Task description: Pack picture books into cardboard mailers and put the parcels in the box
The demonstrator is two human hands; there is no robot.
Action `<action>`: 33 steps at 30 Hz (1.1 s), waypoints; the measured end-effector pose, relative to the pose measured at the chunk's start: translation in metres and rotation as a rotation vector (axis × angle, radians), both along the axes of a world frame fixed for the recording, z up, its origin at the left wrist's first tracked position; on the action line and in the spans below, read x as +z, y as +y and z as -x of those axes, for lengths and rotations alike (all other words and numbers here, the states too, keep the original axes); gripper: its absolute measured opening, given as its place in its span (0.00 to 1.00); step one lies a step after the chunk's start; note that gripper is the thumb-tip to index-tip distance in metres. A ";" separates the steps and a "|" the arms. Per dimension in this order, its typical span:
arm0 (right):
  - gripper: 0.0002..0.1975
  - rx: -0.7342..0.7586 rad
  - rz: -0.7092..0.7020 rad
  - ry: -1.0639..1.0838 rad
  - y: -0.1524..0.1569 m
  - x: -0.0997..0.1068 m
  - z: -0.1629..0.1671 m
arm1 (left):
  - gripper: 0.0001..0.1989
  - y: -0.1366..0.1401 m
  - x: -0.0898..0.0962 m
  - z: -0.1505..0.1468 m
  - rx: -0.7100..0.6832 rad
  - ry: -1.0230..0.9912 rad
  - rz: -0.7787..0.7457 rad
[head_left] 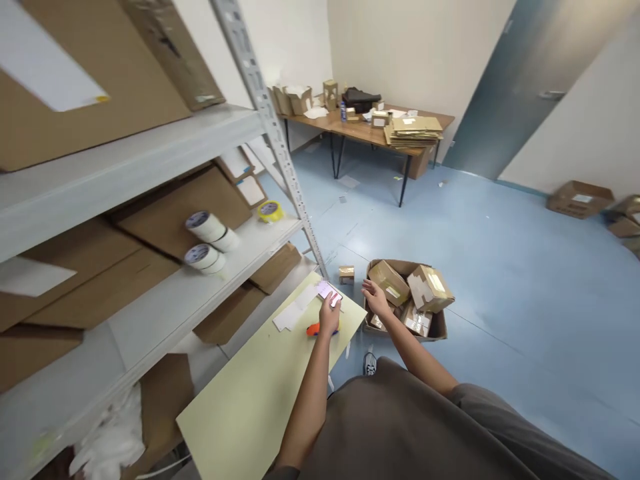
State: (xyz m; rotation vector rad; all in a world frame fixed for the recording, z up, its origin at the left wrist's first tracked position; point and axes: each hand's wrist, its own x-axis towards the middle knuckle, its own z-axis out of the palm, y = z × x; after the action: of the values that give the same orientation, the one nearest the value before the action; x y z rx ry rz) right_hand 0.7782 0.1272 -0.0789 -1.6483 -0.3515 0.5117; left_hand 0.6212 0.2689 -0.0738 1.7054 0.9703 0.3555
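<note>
My left hand (329,316) is over the far end of the pale yellow tabletop (255,393). Its fingers are closed at the near edge of a flat, dark-edged thing with a pinkish-white face, which looks like a phone (327,291). Partly under that wrist lies an orange and blue tool (313,329), its kind hard to make out. White paper pieces (293,313) lie to its left. My right hand (375,297) is in the air with fingers apart, holding nothing. Below it on the floor stands an open carton (440,328) with several taped boxes (431,288) inside.
A small box (346,275) sits on the floor beyond the tabletop. At left rises a grey metal shelf (250,267) with cartons, white tape rolls (205,227) and a yellow tape roll (271,211). A wooden table (365,133) bears flattened cardboard (413,131) at the back.
</note>
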 end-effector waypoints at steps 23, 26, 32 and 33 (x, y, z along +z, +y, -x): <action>0.25 0.554 0.106 -0.142 0.163 0.043 0.256 | 0.29 0.097 0.018 0.314 0.485 -0.185 -0.006; 0.25 0.549 0.170 -0.160 0.147 0.030 0.242 | 0.30 0.084 0.012 0.309 0.487 -0.182 0.013; 0.26 0.502 0.432 -0.218 0.113 -0.024 0.183 | 0.31 0.035 -0.014 0.275 0.493 -0.138 0.060; 0.26 0.503 0.458 -0.231 0.108 -0.036 0.173 | 0.30 0.026 -0.021 0.268 0.492 -0.122 0.069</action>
State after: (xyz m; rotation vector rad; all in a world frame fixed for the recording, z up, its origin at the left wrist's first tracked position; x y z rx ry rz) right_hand 0.6049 0.2355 -0.1148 -2.0757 -0.8847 0.8225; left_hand 0.3536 0.2944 -0.0945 1.3516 1.2906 0.7291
